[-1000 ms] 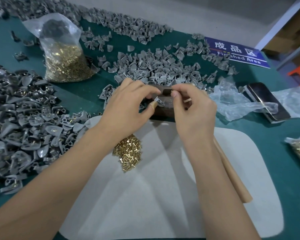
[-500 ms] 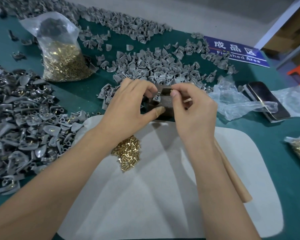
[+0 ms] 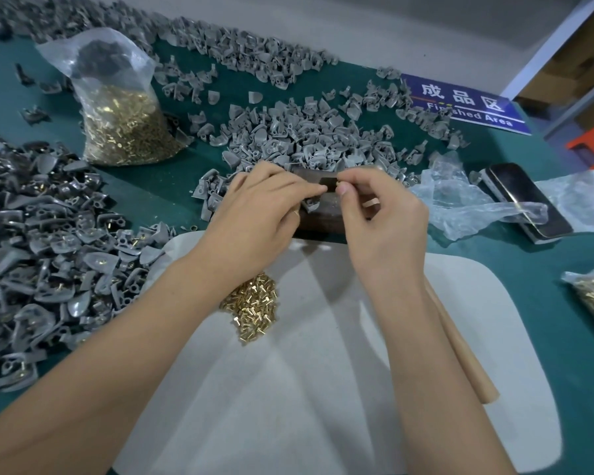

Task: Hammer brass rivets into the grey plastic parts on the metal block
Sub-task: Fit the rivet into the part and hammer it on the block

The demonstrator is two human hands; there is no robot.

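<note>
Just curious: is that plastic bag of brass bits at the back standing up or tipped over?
Standing up. The bag sits on its base, rivets filling its lower half.

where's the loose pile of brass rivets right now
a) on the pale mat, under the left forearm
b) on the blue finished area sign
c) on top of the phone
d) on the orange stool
a: the loose brass rivets lie in a small heap on the pale mat, just below the left wrist, while both hands work at the metal block further up the table.
</note>
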